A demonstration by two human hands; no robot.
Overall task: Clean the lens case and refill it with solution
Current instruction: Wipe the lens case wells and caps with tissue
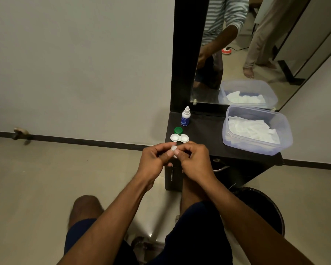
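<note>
White lens case [179, 138] sits open near the front left corner of the dark counter [204, 134]; green cap [178, 130] touching it just behind, solution bottle [185, 116] upright further back; plastic tub [256, 131] of tissue over to the case's right; left hand [154, 159] and right hand [194, 159] meet just in front of the case, both pinching a small white thing [174, 149], can't tell what it is.

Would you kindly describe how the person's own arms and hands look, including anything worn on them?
Both forearms are bare to the frame's edge: no sleeves, watch, rings or gloves show on the left hand or right hand. Fingernails are short. The mirror reflection shows a grey-and-white striped sleeve pushed above the forearm.
</note>
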